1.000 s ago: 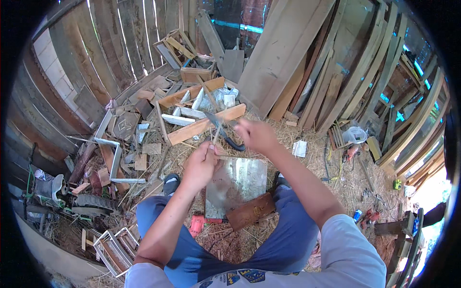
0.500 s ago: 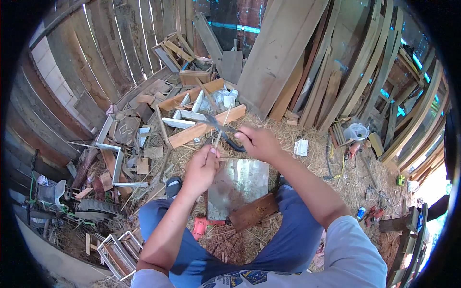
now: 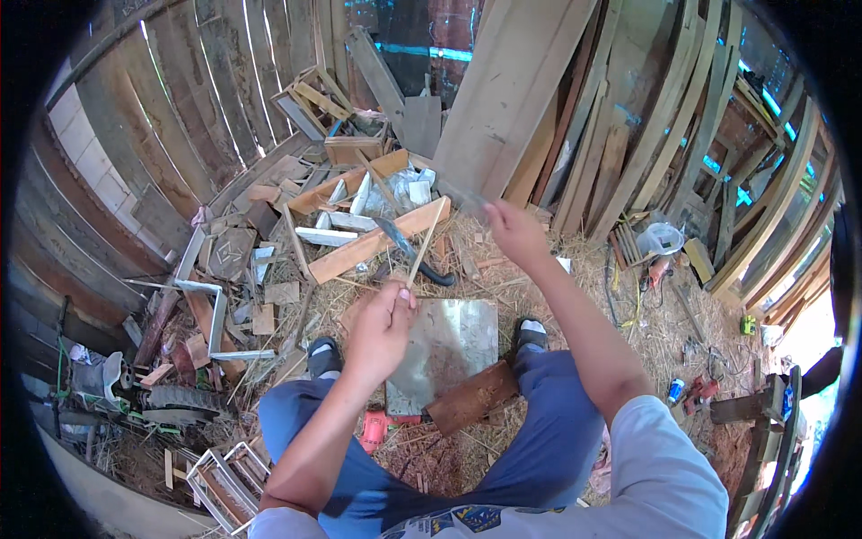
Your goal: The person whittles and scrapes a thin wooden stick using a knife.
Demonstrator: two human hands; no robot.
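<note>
My left hand (image 3: 382,328) is closed on a thin pale wooden stick (image 3: 426,243) that points up and away. My right hand (image 3: 514,235) grips a knife (image 3: 470,199), its blade smeared by motion, to the upper right of the stick and apart from it. Beyond the stick is a curved dark tool with a grey blade (image 3: 400,238). Between my feet lies a dusty pale square panel (image 3: 444,328), with a brown board (image 3: 471,395) over its lower right corner and a red object (image 3: 377,431) beside it.
Scrap wood and a box frame (image 3: 332,269) fill the middle back. Long planks (image 3: 512,90) lean at the right, near a clear plastic tub (image 3: 660,238). A wheeled machine (image 3: 180,404) and white frames (image 3: 229,485) are at lower left; a red tool (image 3: 699,395) lies right.
My right hand and its knife have swung up and to the right, away from the stick. My left hand stays closed on the stick and has shifted only slightly.
</note>
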